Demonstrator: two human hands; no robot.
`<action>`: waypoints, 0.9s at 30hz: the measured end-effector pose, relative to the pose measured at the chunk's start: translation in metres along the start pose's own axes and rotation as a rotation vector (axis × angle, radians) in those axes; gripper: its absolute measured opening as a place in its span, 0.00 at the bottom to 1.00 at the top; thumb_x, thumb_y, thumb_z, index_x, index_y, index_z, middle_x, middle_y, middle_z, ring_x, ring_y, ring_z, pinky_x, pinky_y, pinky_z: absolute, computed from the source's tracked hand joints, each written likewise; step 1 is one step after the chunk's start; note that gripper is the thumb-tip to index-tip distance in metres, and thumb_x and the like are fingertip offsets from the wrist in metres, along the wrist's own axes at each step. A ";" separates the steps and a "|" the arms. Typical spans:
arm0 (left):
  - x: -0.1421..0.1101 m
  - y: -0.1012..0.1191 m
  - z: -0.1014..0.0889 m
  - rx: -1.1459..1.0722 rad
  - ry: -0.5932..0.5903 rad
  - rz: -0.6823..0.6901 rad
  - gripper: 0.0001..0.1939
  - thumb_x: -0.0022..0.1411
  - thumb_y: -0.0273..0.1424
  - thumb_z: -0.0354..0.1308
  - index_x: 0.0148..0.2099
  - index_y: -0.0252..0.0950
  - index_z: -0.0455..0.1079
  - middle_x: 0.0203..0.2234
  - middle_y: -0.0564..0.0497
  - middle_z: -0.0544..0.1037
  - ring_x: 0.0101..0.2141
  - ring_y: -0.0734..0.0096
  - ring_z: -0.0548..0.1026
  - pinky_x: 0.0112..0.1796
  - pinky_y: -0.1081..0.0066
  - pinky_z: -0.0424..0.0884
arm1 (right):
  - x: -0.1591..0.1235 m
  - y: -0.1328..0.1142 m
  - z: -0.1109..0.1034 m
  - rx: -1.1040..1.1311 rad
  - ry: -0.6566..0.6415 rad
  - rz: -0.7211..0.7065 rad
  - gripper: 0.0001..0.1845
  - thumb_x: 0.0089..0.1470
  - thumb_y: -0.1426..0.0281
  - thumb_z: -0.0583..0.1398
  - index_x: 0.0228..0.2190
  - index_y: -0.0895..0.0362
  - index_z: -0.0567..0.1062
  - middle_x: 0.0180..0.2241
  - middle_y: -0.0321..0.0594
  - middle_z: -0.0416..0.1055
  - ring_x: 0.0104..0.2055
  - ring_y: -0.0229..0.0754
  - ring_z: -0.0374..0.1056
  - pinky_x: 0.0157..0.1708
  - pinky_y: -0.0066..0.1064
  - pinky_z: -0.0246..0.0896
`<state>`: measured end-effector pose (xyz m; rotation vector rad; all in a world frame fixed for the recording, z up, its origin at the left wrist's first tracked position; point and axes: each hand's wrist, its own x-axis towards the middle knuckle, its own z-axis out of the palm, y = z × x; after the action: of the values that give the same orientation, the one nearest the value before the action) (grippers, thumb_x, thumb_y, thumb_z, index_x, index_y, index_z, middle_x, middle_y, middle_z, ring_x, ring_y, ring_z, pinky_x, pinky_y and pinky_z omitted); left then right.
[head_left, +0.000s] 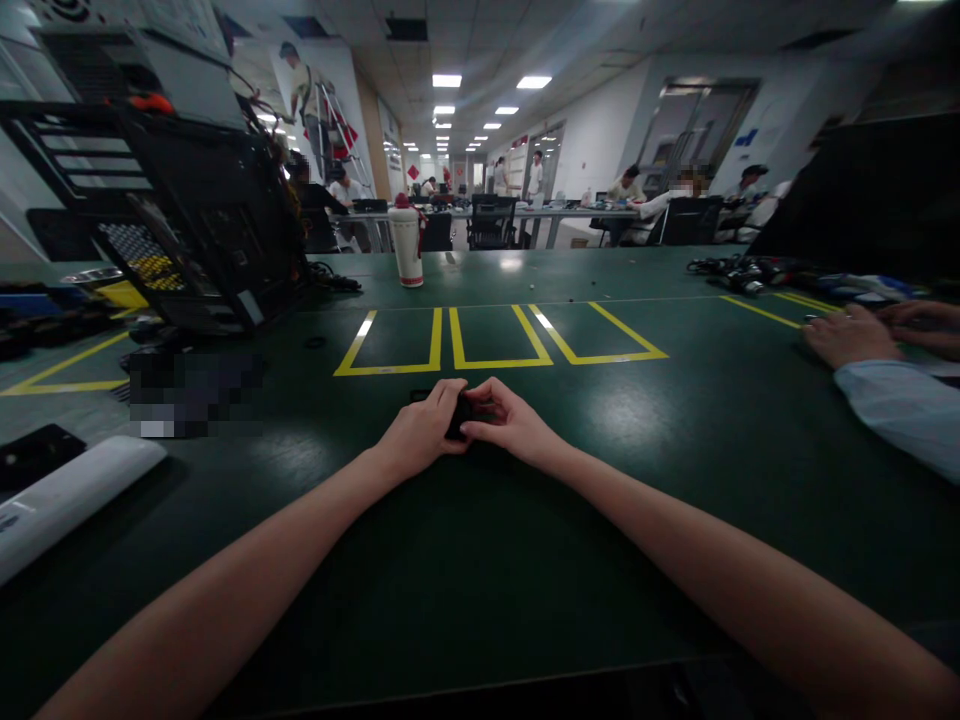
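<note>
Both of my hands meet over the dark green tabletop [480, 540], just on my side of the yellow tape outlines. Between them is a small black object [457, 422], mostly covered by fingers, so its kind cannot be made out. My left hand [426, 432] is closed around its left side. From the right, my right hand [510, 425] pinches it with thumb and fingertips. A thin black piece [418, 396] sticks out behind the left hand; whether it joins the held object is unclear.
Yellow tape outlines [499, 362] mark the table. A white tumbler [407, 245] stands behind them. To the left are a black computer case [202, 220] and a long white object [82, 500]. A co-worker's hand [851, 337] and black cables [739, 272] are at the right.
</note>
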<state>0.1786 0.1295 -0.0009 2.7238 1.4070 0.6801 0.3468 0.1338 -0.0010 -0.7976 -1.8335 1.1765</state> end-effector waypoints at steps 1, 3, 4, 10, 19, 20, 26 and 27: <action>0.000 0.000 0.000 0.003 0.001 0.001 0.33 0.49 0.31 0.59 0.54 0.38 0.45 0.48 0.45 0.62 0.42 0.57 0.70 0.35 0.63 0.71 | 0.000 0.000 0.000 0.016 -0.002 0.007 0.14 0.45 0.70 0.60 0.36 0.54 0.64 0.38 0.36 0.65 0.43 0.39 0.64 0.46 0.39 0.60; 0.000 0.001 0.001 0.011 0.008 0.001 0.32 0.50 0.32 0.58 0.54 0.37 0.45 0.48 0.45 0.62 0.42 0.57 0.71 0.35 0.63 0.71 | 0.000 0.001 0.001 0.044 0.004 0.023 0.11 0.47 0.68 0.58 0.35 0.54 0.64 0.37 0.36 0.65 0.42 0.39 0.65 0.43 0.38 0.62; 0.000 0.001 0.001 0.016 0.010 -0.001 0.32 0.50 0.32 0.58 0.54 0.37 0.46 0.48 0.45 0.62 0.41 0.58 0.71 0.34 0.64 0.71 | 0.001 0.001 0.002 0.047 0.014 0.033 0.11 0.48 0.68 0.58 0.36 0.54 0.64 0.37 0.37 0.65 0.41 0.39 0.65 0.42 0.37 0.63; 0.000 0.000 0.001 0.032 0.005 -0.014 0.34 0.49 0.31 0.59 0.54 0.37 0.45 0.49 0.45 0.61 0.41 0.58 0.71 0.34 0.65 0.71 | 0.002 0.005 0.001 -0.007 0.009 0.082 0.14 0.46 0.68 0.59 0.37 0.56 0.65 0.39 0.40 0.65 0.42 0.40 0.65 0.43 0.39 0.62; 0.000 0.000 0.002 0.071 0.006 -0.014 0.32 0.50 0.33 0.58 0.54 0.37 0.45 0.49 0.46 0.61 0.41 0.59 0.71 0.34 0.66 0.71 | 0.000 0.000 0.004 0.067 0.006 0.037 0.11 0.47 0.68 0.58 0.36 0.54 0.64 0.37 0.36 0.65 0.40 0.38 0.65 0.41 0.37 0.63; 0.000 0.000 0.002 0.070 0.007 -0.012 0.32 0.50 0.33 0.58 0.54 0.37 0.45 0.49 0.46 0.61 0.41 0.59 0.71 0.34 0.66 0.71 | 0.001 0.001 0.004 0.076 0.009 0.043 0.11 0.48 0.68 0.58 0.36 0.54 0.64 0.37 0.37 0.65 0.40 0.39 0.65 0.41 0.37 0.63; -0.001 0.000 0.002 0.079 0.004 -0.012 0.33 0.49 0.32 0.59 0.53 0.35 0.45 0.49 0.45 0.61 0.39 0.61 0.71 0.32 0.68 0.71 | 0.003 0.005 0.002 0.025 0.011 0.099 0.14 0.46 0.68 0.59 0.37 0.55 0.65 0.39 0.39 0.65 0.42 0.41 0.65 0.43 0.40 0.61; -0.001 0.000 0.001 0.080 0.002 -0.012 0.33 0.49 0.32 0.59 0.54 0.35 0.45 0.49 0.45 0.61 0.39 0.61 0.71 0.32 0.68 0.71 | 0.003 0.005 0.001 0.012 -0.003 0.079 0.14 0.45 0.69 0.60 0.36 0.55 0.65 0.39 0.38 0.65 0.42 0.41 0.64 0.44 0.40 0.61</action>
<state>0.1786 0.1289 -0.0027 2.7727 1.4805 0.6394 0.3452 0.1372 -0.0048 -0.8685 -1.8099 1.2381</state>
